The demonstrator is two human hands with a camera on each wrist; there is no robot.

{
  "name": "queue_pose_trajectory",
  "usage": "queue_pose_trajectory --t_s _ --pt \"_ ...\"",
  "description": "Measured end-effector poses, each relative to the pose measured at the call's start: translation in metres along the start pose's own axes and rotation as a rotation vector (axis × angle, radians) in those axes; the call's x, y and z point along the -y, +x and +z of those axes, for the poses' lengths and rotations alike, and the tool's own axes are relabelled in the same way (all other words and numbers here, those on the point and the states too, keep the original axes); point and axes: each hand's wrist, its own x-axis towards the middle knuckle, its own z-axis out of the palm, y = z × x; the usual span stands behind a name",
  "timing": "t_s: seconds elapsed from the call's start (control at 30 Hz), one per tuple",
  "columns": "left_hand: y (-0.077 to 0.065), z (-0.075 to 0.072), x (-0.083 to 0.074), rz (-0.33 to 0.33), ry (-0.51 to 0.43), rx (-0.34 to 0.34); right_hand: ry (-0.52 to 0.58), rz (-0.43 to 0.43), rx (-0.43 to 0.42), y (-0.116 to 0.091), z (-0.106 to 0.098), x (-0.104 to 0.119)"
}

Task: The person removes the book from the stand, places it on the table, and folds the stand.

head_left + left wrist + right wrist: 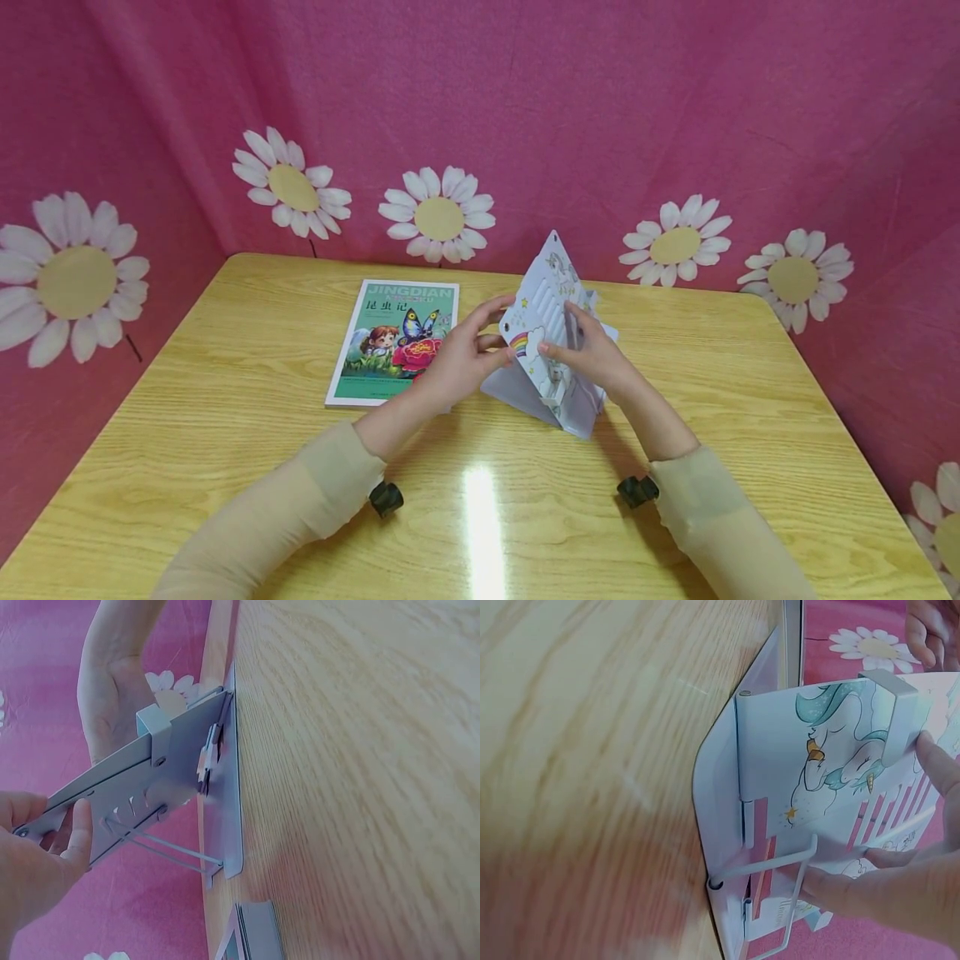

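A white book stand [534,312] printed with unicorns and a rainbow stands on the table, its slotted panel raised at a slant above a flat base. My left hand [468,354] pinches the panel's left edge, with the tips of the fingers on its back in the left wrist view. On the other side, my right hand [596,354] grips the panel near its slots. The right wrist view shows its thumb beside a folded metal clip [900,724] and the other fingers close to a wire support [769,866]. A second wire brace [165,847] runs from panel to base.
To the left of the stand lies a picture-covered book [390,333] with a butterfly and a red flower. The wooden table [337,517] meets a pink curtain [525,108] with daisies at its back and sides.
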Motion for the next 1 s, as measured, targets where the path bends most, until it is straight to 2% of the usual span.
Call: queue_pose_trajectory --t_s 0.33,1.0 --pt "-0.002 0.005 -0.001 -0.004 0.010 -0.058 0.003 -0.009 0.030 0.004 -0.002 -0.002" --pt "-0.006 0.015 0.000 0.001 0.010 -0.128 0.028 -0.042 0.100 0.010 -0.008 -0.004"
